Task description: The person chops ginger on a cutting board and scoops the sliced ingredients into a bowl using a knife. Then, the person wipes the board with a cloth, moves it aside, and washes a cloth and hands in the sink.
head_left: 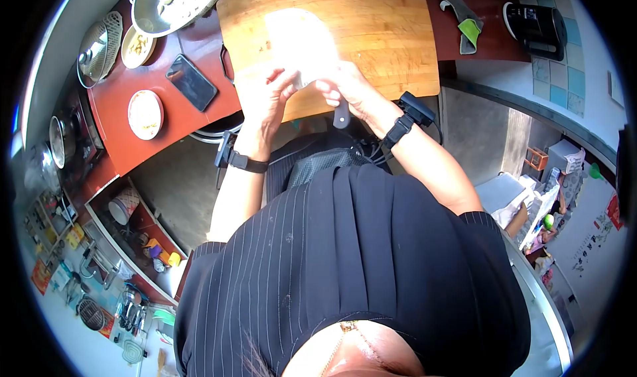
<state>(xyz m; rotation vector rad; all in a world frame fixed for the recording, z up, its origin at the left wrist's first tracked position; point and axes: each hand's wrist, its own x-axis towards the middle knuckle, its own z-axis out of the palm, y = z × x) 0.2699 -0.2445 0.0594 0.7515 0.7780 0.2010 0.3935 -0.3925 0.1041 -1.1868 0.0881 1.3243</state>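
Both my hands are over the near edge of a wooden cutting board [391, 32]. Strong glare washes out the middle of the board and whatever lies there. My right hand [353, 88] is closed around a kitchen knife [341, 116], gripping near where the dark handle begins; the handle points back toward my body. Most of the blade is lost in the bright light. Fingers of my left hand [271, 88] are pinched together beside the blade, and what they hold, if anything, cannot be made out.
Left of the board are a phone [191, 82], an oval dish [145, 114], a small bowl [138, 48] and a large colander-like pan [174, 9] with sliced pieces. A grey-green cloth [466, 29] and a black kettle [539, 31] stand to the right.
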